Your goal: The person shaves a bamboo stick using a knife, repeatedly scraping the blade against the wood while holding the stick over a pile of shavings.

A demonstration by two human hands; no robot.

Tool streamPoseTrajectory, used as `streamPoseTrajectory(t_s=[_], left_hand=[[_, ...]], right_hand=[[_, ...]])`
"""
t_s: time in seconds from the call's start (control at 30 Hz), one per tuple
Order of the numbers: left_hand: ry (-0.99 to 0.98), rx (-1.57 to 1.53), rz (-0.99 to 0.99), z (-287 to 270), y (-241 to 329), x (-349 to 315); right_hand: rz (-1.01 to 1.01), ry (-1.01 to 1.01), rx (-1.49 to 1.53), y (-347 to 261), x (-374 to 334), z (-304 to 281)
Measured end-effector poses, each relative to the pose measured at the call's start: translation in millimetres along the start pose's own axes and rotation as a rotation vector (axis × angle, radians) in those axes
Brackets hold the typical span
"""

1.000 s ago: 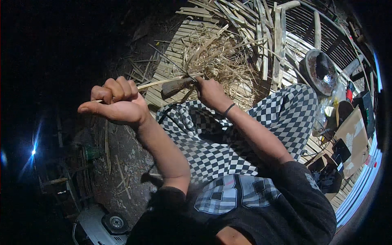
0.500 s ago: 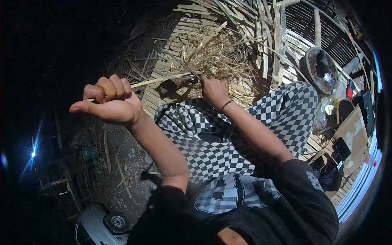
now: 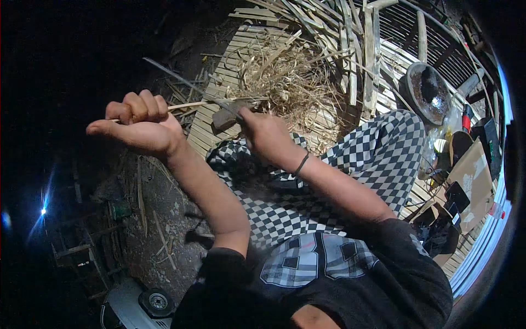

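Left hand (image 3: 139, 123) fisted, fingers (image 3: 137, 105) curled tight around thin bamboo strip (image 3: 189, 104); right hand (image 3: 266, 134) closed on long knife (image 3: 189, 88), blade crossing strip, above checkered trousers (image 3: 307, 192); beyond, heap of shavings (image 3: 296, 82) on slatted floor (image 3: 230, 60).

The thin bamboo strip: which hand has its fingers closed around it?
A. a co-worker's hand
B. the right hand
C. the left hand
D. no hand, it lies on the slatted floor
C: the left hand is a closed fist around the thin bamboo strip, while the right hand holds a knife against it.
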State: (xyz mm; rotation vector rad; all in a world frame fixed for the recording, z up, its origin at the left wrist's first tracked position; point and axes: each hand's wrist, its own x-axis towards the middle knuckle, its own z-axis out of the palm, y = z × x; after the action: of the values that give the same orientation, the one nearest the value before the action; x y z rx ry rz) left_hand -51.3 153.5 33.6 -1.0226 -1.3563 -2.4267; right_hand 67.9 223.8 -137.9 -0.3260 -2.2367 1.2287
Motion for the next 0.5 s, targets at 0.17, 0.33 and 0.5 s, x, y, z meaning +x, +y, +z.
streamPoseTrajectory(t_s=[0.17, 0.33, 0.5], left_hand=[[0.018, 0.116, 0.045, 7, -1, 8], [0.011, 0.104, 0.035, 12, -3, 4], [0.054, 0.094, 0.020, 4, -8, 11]], right_hand=[[0.265, -0.079, -0.241, 90, -1, 26], [0.287, -0.110, -0.401, 135, -8, 39], [0.153, -0.061, -0.203, 61, 0, 18]])
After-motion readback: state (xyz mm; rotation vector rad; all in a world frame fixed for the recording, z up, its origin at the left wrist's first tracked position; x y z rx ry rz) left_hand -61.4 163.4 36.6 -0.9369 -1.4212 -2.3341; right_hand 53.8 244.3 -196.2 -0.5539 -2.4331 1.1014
